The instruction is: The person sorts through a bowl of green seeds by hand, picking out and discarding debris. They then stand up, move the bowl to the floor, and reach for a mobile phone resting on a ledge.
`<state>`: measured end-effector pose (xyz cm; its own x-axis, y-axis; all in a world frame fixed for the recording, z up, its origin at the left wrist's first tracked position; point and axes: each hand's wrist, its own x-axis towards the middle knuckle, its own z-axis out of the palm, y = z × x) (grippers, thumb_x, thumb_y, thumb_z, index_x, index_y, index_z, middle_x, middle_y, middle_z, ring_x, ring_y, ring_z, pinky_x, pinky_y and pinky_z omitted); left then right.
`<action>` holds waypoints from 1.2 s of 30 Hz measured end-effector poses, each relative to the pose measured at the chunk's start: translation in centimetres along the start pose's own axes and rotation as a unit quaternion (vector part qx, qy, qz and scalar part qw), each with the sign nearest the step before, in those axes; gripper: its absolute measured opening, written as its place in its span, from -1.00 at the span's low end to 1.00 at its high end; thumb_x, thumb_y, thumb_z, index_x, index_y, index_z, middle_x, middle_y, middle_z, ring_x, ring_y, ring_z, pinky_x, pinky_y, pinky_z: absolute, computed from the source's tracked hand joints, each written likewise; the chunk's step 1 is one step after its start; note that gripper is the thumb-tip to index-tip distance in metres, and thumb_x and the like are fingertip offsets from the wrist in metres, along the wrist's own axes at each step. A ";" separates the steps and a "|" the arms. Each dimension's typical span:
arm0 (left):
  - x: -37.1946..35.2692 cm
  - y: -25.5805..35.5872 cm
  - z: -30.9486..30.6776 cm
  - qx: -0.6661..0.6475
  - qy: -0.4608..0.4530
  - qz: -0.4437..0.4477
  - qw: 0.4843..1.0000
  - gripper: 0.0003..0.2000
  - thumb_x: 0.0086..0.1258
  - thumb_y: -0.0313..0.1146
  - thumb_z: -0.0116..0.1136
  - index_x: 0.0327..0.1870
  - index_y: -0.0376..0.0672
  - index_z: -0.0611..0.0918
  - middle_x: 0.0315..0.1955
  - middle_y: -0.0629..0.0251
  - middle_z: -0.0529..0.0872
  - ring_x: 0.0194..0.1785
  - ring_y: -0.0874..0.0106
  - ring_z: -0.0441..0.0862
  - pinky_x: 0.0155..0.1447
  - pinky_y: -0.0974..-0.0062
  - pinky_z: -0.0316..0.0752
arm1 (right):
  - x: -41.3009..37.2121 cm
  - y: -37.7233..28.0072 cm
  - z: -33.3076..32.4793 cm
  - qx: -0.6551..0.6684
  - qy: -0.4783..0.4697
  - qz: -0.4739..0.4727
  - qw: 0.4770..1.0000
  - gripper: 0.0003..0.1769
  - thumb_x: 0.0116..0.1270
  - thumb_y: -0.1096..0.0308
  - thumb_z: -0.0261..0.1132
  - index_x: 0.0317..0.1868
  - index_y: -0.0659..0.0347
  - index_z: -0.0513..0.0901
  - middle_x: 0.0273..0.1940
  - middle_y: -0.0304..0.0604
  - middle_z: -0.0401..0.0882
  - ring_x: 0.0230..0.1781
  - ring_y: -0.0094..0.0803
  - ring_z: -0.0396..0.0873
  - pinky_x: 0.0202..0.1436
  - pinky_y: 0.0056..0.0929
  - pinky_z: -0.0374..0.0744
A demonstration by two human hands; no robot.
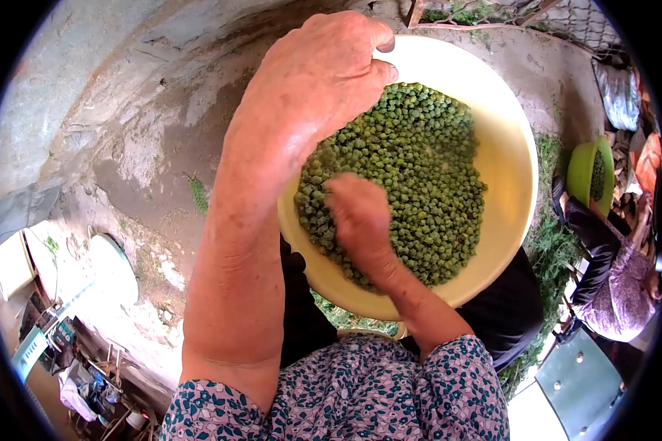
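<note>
A wide pale-yellow basin (504,184) sits over my lap, with many small green berries or buds (426,176) spread across its bottom. My left hand (331,66) is large in the view, over the basin's upper left rim, its thumb and forefinger bent close together. Whatever lies between or under those fingers is hidden. Lower down, my right hand (358,213) is curled closed among the green pieces at the left of the heap. It is slightly blurred, and its fingertips and anything in them cannot be made out.
At the right edge a seated person (618,287) in a purple patterned top is beside a smaller green basin (582,173) of similar green pieces. A green board (581,386) is at the lower right. Assorted clutter (99,389) lies lower left, and wire mesh (581,26) at the upper right.
</note>
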<state>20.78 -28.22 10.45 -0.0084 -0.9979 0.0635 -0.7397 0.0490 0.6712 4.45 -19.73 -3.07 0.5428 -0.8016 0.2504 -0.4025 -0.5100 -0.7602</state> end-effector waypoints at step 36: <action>0.1 0.3 -0.6 -0.044 -0.025 -0.023 0.998 -0.80 0.23 -0.38 0.11 -0.25 -0.36 0.56 -0.47 0.01 0.61 -0.41 0.19 0.58 -0.28 0.32 0.44 | 2.7 5.2 -5.2 0.093 -0.338 -0.030 0.936 -0.69 0.07 0.19 0.36 -0.17 0.11 0.67 -0.12 -0.16 0.59 -0.19 -0.25 0.51 -0.02 -0.30 0.42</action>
<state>20.97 -28.27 11.07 -0.0112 -0.9999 -0.0040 -0.6787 0.0046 0.7344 0.01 -26.12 -3.25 0.9280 -0.3608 -0.0927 -0.2554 -0.4351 -0.8634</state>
